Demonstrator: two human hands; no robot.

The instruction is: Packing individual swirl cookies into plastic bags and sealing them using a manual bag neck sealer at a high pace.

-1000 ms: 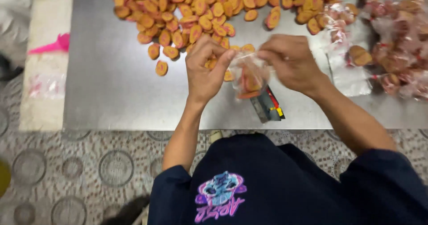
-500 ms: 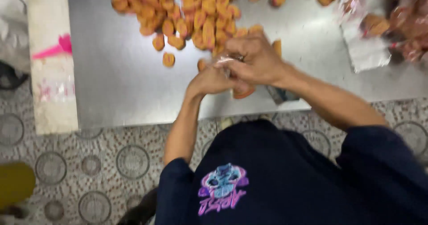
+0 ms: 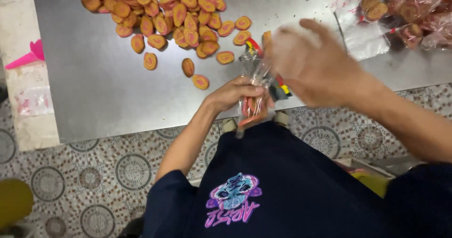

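Evidently clear bag (image 3: 254, 85) within left-hand (image 3: 234, 94) grip

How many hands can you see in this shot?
2. The left hand grips a small clear bag at the near edge of the steel table; the right hand, motion-blurred, is just beside it, above the table.

Even, fairly bright indoor light falls from above on the steel table (image 3: 108, 82), which shows a soft, dull sheen and no hard glare. Shadows under the cookies (image 3: 174, 16) are short and faint. The right hand (image 3: 313, 61) is heavily smeared by motion blur. The left hand (image 3: 233, 94) and floor tiles (image 3: 108, 172) look reasonably sharp. The dark shirt (image 3: 292, 181) holds little detail.
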